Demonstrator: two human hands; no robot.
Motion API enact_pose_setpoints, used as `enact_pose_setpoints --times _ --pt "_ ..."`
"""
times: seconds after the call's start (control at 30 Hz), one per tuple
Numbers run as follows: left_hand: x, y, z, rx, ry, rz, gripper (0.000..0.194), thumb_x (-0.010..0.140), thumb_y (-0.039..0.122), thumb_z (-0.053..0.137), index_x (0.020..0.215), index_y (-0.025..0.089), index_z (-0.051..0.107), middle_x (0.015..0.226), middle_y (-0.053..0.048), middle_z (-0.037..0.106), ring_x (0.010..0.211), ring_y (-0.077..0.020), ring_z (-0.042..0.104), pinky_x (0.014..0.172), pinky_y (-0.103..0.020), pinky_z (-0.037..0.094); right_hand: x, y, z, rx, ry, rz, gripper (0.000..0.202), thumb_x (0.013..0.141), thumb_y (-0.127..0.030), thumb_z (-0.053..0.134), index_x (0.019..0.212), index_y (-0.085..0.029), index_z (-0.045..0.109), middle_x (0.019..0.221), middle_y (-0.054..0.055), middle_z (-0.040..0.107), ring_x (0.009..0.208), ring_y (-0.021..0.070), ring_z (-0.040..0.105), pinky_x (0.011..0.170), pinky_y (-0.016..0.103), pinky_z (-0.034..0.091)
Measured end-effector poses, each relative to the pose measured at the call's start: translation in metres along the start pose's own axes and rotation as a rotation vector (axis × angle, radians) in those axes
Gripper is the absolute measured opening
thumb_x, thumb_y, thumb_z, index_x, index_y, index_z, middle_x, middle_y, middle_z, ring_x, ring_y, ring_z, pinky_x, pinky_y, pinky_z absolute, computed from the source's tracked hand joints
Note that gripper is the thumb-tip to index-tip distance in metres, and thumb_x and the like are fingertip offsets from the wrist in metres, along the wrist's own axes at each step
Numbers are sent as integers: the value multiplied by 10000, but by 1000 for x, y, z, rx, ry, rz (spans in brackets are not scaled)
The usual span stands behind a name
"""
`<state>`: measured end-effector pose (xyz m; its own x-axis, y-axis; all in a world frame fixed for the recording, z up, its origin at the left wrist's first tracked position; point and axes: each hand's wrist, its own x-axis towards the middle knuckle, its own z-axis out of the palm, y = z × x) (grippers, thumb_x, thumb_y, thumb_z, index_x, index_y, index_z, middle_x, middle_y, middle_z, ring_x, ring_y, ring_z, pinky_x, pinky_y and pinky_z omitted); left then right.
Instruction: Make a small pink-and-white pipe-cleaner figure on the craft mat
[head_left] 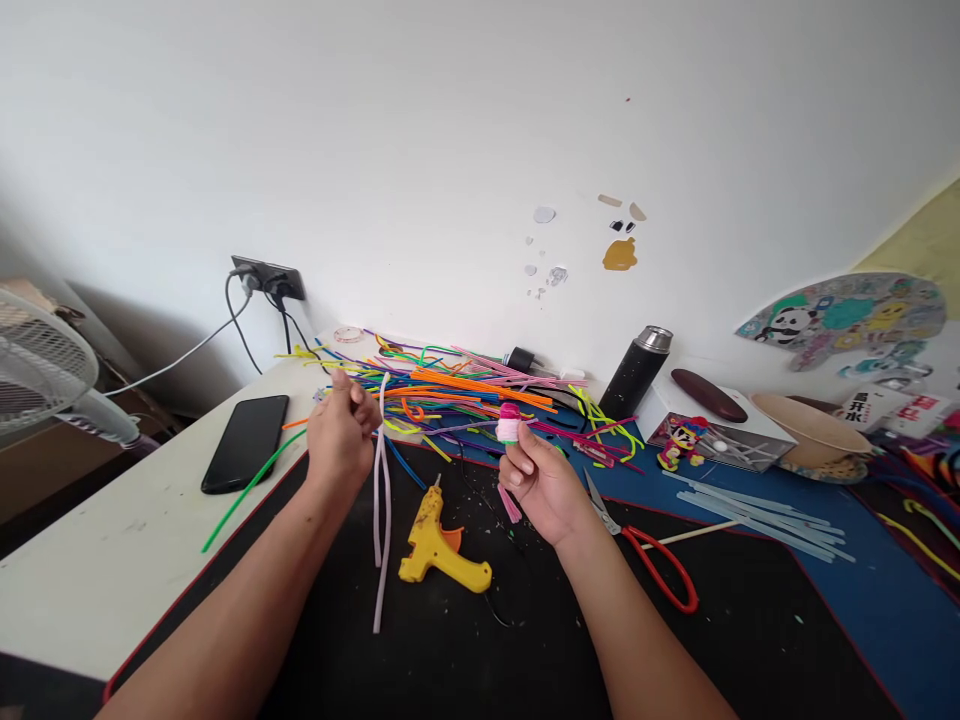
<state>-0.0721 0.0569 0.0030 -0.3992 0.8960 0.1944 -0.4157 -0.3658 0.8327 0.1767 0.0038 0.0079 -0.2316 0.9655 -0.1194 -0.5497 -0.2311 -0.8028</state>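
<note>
My left hand [341, 430] is closed, its fingers curled together, left of centre above the desk. Pale lilac pipe cleaners [386, 500] run downward beside its fingertips; whether the fingers grip them is unclear. A green pipe cleaner [251, 492] extends on the hand's other side. My right hand [536, 470] pinches a small wound pipe-cleaner piece [508, 428], magenta on top, pale pink in the middle, with green below. Pink strand ends [510, 503] show under that hand. Between my forearms, a yellow glue gun [439, 555] lies on the black mat [525, 650].
Many coloured pipe cleaners [472, 388] are piled along the wall. A phone [245, 443] lies left. On the right are red-handled scissors [660, 568], pale glue sticks [765, 515], a black flask [637, 372], a small figure [682, 443] and a bowl [814, 430].
</note>
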Motion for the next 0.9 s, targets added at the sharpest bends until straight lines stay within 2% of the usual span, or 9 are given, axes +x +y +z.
enact_pose_setpoints --times 0.07,0.1,0.17,0.2,0.27,0.33,0.47,0.57,0.9 --pt "-6 -5 4 169 -130 -40 278 859 422 769 769 188 648 571 39 536 571 -124 574 548 -217 430 0 0 0 17 -12 0 576 725 -474 956 621 -222 448 566 -89 357 524 100 360 528 277 302" --pt "-10 -7 7 218 -176 -51 225 771 311 843 908 183 718 750 -21 694 799 -179 694 682 -244 508 0 1 0 23 -20 0 571 727 -476 954 627 -222 453 569 -90 356 522 99 358 525 277 296" --pt "-19 -8 13 410 -319 -19 385 759 276 836 1130 229 741 1190 -82 761 1232 -262 655 967 -333 526 -1 3 1 25 -37 0 562 738 -491 945 641 -223 461 569 -90 354 518 101 356 520 278 284" --pt "-24 -7 17 423 -385 -21 366 823 314 791 1176 233 738 1302 -98 735 1316 -279 617 1061 -378 493 -1 5 2 22 -46 4 560 748 -508 935 646 -224 464 567 -90 354 517 102 356 519 279 281" --pt "-34 -4 23 337 -514 -66 387 932 412 706 1263 210 710 1347 -136 725 1277 -301 661 1094 -437 492 -2 8 4 14 -71 19 556 766 -546 913 652 -221 476 560 -88 365 516 104 363 519 280 279" --pt "-43 -1 27 307 -626 -53 495 946 424 722 1388 217 642 1373 -152 716 1249 -309 684 1087 -456 509 -3 11 6 8 -97 38 550 773 -572 900 665 -217 495 552 -87 379 514 104 371 518 276 281" --pt "-54 2 29 419 -771 163 730 848 391 859 1505 289 558 1399 -128 706 1295 -312 658 1130 -460 490 -4 14 9 -2 -103 54 541 751 -593 910 683 -211 532 537 -89 384 504 101 380 517 266 291" --pt "-58 0 28 542 -769 295 709 844 404 860 1487 304 580 1395 -120 706 1277 -312 670 1132 -468 495 -5 15 10 -8 -83 58 523 749 -596 910 697 -204 569 540 -87 389 501 99 384 520 266 298" --pt "-58 -4 26 700 -764 421 517 924 398 776 1417 307 653 1301 -100 752 1179 -284 698 1054 -417 520 -3 20 10 -27 -108 85 490 780 -607 883 751 -190 628 541 -83 398 500 100 387 517 271 289"
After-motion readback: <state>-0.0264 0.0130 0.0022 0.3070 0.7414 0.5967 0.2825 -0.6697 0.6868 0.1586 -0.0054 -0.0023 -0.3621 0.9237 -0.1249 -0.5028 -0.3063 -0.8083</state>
